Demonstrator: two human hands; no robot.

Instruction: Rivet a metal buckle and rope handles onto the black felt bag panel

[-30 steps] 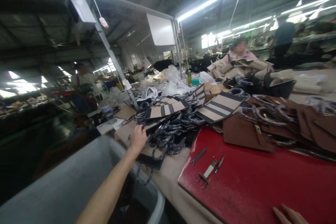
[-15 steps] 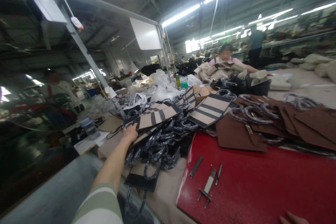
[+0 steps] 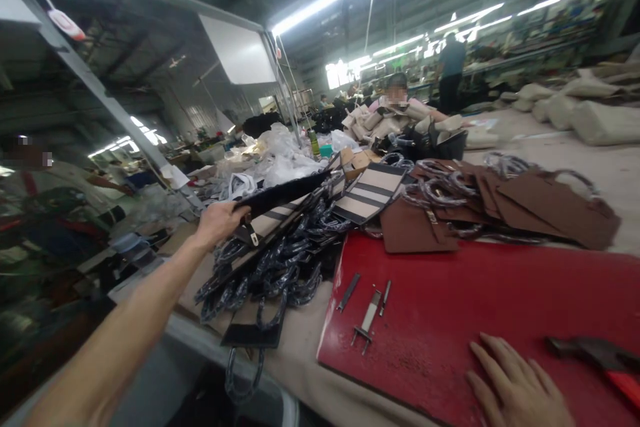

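My left hand (image 3: 219, 221) is closed on the near end of a black bag panel (image 3: 287, 192), lifted and tilted above the pile. A short strap with a metal fitting (image 3: 254, 238) hangs just below my fingers. Beneath lie more black-and-beige panels (image 3: 373, 192) and plastic-wrapped black handles (image 3: 270, 273). My right hand (image 3: 523, 383) rests flat, fingers stretched, on the red board (image 3: 430, 303). Beside it lies a hammer (image 3: 593, 349) with a red handle. A two-pronged metal tool (image 3: 369, 317) and two slim metal rods (image 3: 349, 291) sit at the board's left.
Brown bag panels (image 3: 417, 223) with wrapped handles overlap the board's far edge. Clear plastic bags (image 3: 285, 153) heap up behind the pile. Across the table, a person (image 3: 397, 95) is behind beige bags (image 3: 370, 120). A metal post (image 3: 120, 117) slants at the left.
My left hand has raised the black panel off the pile, turning its dark side toward me. My right hand has come further into view on the board, and the hammer now shows.
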